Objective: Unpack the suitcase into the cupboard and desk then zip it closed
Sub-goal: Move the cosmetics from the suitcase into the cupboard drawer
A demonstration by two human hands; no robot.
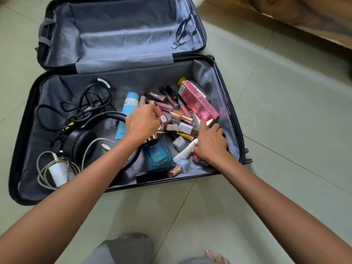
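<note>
A: Surface?
B: Pale tiled floor (285, 111). Suitcase (21, 130) lies open flat on it, lid half at 12 o'clock, grey lining.
A: Contents, left to right?
B: Near half: black cables (91, 98) at 10, headphones (80, 141) and white charger (57, 174) at 8, cologne bottle (158, 155) at 6, pink box (198, 101) at 2.
A: Grips?
B: Left grip (142, 124) curled, pinching red polish bottle (164, 119) mid-heap. Right grip (211, 143) on the heap at 4, forefinger out toward pink box. Cannot tell whether it holds anything.
A: Obscured?
B: Wooden furniture (304, 21) at 1 blurred and cut by the frame. Left arm covers part of headphones. Toes (215, 257) cut off at 6.
</note>
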